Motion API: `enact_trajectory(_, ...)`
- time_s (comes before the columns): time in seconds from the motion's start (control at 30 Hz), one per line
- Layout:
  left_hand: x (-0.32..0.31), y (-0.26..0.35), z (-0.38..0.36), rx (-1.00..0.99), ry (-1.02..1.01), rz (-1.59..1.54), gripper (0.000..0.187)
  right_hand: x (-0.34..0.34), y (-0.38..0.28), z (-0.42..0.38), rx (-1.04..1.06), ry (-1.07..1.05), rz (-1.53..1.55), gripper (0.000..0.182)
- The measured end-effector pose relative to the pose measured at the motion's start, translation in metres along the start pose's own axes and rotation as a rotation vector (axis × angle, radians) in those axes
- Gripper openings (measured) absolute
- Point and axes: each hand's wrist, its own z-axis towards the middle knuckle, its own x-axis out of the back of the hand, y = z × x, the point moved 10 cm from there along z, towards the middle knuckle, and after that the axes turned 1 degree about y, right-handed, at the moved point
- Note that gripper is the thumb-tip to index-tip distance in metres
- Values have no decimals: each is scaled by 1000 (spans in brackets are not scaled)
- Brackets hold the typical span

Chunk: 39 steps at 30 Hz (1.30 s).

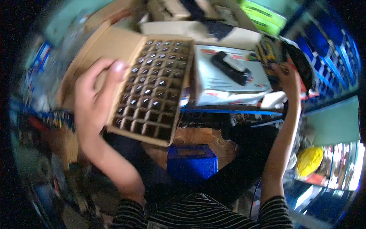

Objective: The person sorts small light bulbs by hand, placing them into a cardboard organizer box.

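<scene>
My left hand is closed on the near left side of an open cardboard box, its thumb over the edge. Dividers split this box into many small cells. Small dark pieces with shiny tops stand in many of them, while the cells at the near end look dark. The box tilts toward me, its lid flap folded out to the left. My right hand is at the right end of the bench, fingers curled, beside yellow-handled pliers. Blur hides what its fingers hold, if anything.
A white printed box lies right of the divided one, with a black tool-like object on top. Behind are a larger open carton and a bright green pack. Below the bench stands a blue box. A yellow bag sits at right.
</scene>
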Motion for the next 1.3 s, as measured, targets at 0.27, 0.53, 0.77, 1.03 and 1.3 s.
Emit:
enact_trajectory(0.27, -15, 23, 2, -222, -113, -187, 30, -30, -212, -36, 190, -117, 631, 45)
enact_trajectory(0.53, -3, 26, -5, -334, -56, -270, 17, -107, -344, -81, 320, -642, 963, 47)
enact_trajectory(0.77, 6, -16, -21, 9, -248, 10, 19, -105, -339, -97, 453, -808, 1007, 36)
enact_trajectory(1.03, -7, -45, -34, 282, -386, 111, 20, -126, -346, -104, 593, -956, 759, 30)
enact_trajectory(1.3, -6, -36, -34, 210, -397, 72, 25, -127, -355, -117, 763, -729, 519, 31)
